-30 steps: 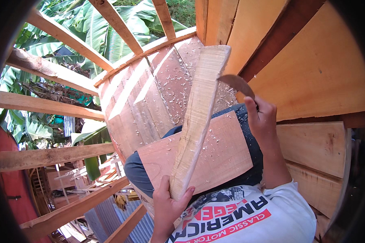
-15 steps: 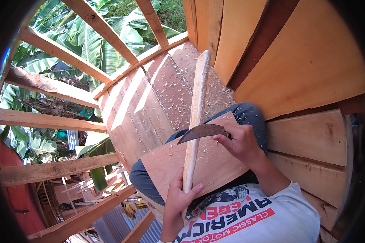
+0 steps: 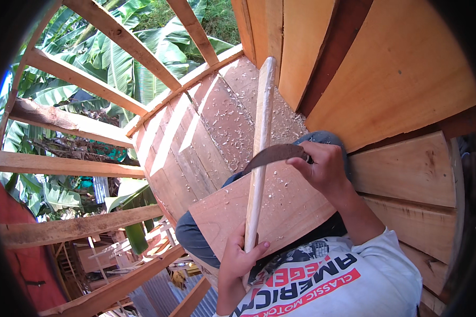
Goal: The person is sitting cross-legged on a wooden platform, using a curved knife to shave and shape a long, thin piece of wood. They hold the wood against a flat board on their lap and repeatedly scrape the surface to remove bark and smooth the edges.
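Observation:
A long pale wooden stick (image 3: 262,121) slants up and away from my lap. Its near end sits in my left hand (image 3: 239,254), closed round it with the thumb along the side. My right hand (image 3: 327,165) grips a short curved knife (image 3: 276,154), its handle mostly hidden in my fingers. The dark blade lies across the stick, roughly midway along, and seems to touch it. Beneath them a flat plywood board (image 3: 222,211) rests on my crossed legs, with a few wood shavings scattered over it.
Shavings litter the plank floor (image 3: 195,142) ahead. Orange-brown wooden wall panels (image 3: 402,68) rise at the right. Spaced wooden rails (image 3: 74,166) line the left, with banana leaves (image 3: 119,63) beyond them. A red surface (image 3: 26,253) shows at the far left.
The knife and my right hand have moved farther up the stick, away from my left hand. My left hand still holds the near end. The whole view has shifted slightly.

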The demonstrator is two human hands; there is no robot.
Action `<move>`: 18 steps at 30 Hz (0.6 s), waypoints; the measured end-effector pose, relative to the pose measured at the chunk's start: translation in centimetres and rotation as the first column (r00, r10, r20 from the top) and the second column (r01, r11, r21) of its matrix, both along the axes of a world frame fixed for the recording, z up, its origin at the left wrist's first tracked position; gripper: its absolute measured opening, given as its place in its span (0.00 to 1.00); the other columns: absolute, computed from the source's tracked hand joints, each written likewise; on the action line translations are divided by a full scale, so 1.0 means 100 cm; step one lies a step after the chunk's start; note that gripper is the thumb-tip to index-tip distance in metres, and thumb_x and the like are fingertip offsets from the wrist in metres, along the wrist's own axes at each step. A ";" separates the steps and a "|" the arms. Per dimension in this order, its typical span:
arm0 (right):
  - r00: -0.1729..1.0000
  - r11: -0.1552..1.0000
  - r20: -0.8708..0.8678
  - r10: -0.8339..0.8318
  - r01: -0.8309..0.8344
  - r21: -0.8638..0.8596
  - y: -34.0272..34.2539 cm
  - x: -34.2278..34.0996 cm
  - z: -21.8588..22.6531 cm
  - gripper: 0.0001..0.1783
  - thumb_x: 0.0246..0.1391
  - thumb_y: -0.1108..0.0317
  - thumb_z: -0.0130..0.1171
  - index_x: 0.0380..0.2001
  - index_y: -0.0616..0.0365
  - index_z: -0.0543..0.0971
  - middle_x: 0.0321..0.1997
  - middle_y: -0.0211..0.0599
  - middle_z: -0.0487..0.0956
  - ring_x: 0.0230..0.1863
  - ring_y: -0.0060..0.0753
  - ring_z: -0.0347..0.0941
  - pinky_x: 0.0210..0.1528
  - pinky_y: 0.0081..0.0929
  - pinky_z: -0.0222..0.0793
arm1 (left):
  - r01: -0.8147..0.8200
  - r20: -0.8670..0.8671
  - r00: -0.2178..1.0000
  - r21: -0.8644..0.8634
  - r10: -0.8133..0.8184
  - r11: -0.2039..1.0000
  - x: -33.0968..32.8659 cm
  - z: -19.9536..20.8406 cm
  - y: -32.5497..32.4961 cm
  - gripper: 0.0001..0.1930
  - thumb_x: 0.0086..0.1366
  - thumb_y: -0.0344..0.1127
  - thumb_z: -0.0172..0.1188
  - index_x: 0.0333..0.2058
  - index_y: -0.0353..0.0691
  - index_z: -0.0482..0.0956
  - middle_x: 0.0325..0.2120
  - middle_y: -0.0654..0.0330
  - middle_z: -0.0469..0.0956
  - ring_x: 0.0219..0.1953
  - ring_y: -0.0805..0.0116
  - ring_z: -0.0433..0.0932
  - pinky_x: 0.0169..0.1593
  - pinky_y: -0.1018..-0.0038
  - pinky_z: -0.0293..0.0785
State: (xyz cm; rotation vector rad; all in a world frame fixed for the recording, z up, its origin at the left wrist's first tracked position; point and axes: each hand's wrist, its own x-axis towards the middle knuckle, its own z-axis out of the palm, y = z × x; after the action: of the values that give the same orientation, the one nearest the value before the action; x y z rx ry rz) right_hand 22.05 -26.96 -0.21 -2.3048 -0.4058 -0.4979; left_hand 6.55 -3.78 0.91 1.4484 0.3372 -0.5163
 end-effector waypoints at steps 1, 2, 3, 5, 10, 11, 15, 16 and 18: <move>0.997 0.994 -0.054 -0.057 0.062 0.087 -0.007 0.006 -0.002 0.32 0.51 0.38 0.58 0.12 0.56 0.71 0.11 0.41 0.69 0.15 0.43 0.71 0.16 0.32 0.62 | 0.003 0.004 1.000 -0.032 -0.003 0.999 -0.004 -0.002 0.002 0.14 0.52 0.28 0.67 0.34 0.37 0.70 0.18 0.70 0.64 0.20 0.82 0.63 0.23 0.81 0.58; 0.988 0.977 -0.110 -0.106 0.124 0.172 -0.008 0.011 -0.002 0.31 0.52 0.39 0.58 0.13 0.56 0.72 0.11 0.41 0.70 0.15 0.43 0.71 0.17 0.32 0.62 | -0.020 0.005 1.000 -0.034 0.020 0.999 -0.008 -0.001 0.005 0.14 0.52 0.28 0.66 0.34 0.37 0.69 0.17 0.70 0.63 0.17 0.82 0.62 0.20 0.82 0.57; 0.996 0.991 -0.082 -0.047 0.056 0.121 -0.008 0.009 0.002 0.31 0.52 0.39 0.58 0.13 0.56 0.72 0.11 0.41 0.70 0.15 0.43 0.72 0.17 0.32 0.63 | -0.043 0.006 0.999 -0.036 0.044 0.998 -0.013 0.002 0.007 0.15 0.52 0.28 0.64 0.34 0.38 0.67 0.17 0.69 0.63 0.15 0.82 0.61 0.16 0.83 0.57; 0.995 0.997 -0.049 0.081 -0.081 0.009 -0.007 -0.010 0.016 0.30 0.52 0.40 0.59 0.14 0.56 0.74 0.11 0.41 0.70 0.15 0.43 0.72 0.17 0.32 0.64 | -0.098 -0.007 0.995 -0.028 0.098 0.995 -0.013 0.003 0.007 0.15 0.52 0.27 0.63 0.34 0.38 0.65 0.17 0.68 0.63 0.13 0.82 0.60 0.13 0.84 0.56; 0.932 0.941 -0.135 0.336 -0.339 0.003 0.024 -0.044 0.002 0.30 0.50 0.40 0.60 0.12 0.55 0.74 0.09 0.39 0.69 0.13 0.43 0.70 0.16 0.32 0.65 | -0.110 0.010 0.994 -0.115 0.112 0.987 0.000 0.001 -0.002 0.16 0.51 0.28 0.63 0.35 0.38 0.64 0.18 0.69 0.60 0.14 0.82 0.59 0.13 0.84 0.55; 0.925 0.936 -0.141 0.352 -0.352 0.026 0.027 -0.045 -0.001 0.30 0.49 0.39 0.61 0.12 0.55 0.73 0.09 0.38 0.69 0.12 0.43 0.70 0.16 0.32 0.65 | -0.114 -0.011 0.993 -0.126 0.114 0.985 -0.001 0.002 -0.003 0.16 0.51 0.28 0.63 0.35 0.39 0.64 0.18 0.69 0.60 0.14 0.82 0.59 0.13 0.84 0.55; 0.942 0.940 -0.094 0.323 -0.330 -0.083 0.018 -0.040 0.006 0.31 0.48 0.38 0.61 0.11 0.55 0.72 0.10 0.38 0.70 0.13 0.42 0.70 0.16 0.32 0.64 | -0.069 -0.064 0.996 -0.186 0.058 0.980 -0.003 0.001 -0.005 0.16 0.49 0.27 0.61 0.33 0.40 0.62 0.18 0.69 0.59 0.15 0.81 0.60 0.13 0.84 0.55; 0.947 0.941 -0.079 0.312 -0.319 -0.110 0.015 -0.036 0.009 0.31 0.48 0.38 0.61 0.11 0.55 0.72 0.11 0.38 0.70 0.13 0.42 0.71 0.16 0.32 0.64 | -0.042 -0.069 0.997 -0.205 0.028 0.978 -0.004 0.000 -0.005 0.16 0.49 0.26 0.61 0.33 0.40 0.62 0.18 0.68 0.59 0.15 0.81 0.60 0.13 0.84 0.54; 0.971 0.962 -0.038 0.237 -0.240 -0.131 0.004 -0.028 0.010 0.31 0.48 0.38 0.61 0.12 0.56 0.73 0.11 0.39 0.70 0.14 0.42 0.71 0.16 0.31 0.64 | 0.016 -0.077 0.996 -0.293 -0.041 0.956 -0.008 -0.004 -0.004 0.14 0.48 0.24 0.58 0.33 0.39 0.64 0.21 0.67 0.62 0.17 0.80 0.62 0.18 0.82 0.58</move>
State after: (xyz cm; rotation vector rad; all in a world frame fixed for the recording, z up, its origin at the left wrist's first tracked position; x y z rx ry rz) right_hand 19.22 -26.55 0.77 -2.3463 -0.7158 -0.3337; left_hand 5.70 -4.18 0.53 1.1484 0.2918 -0.6236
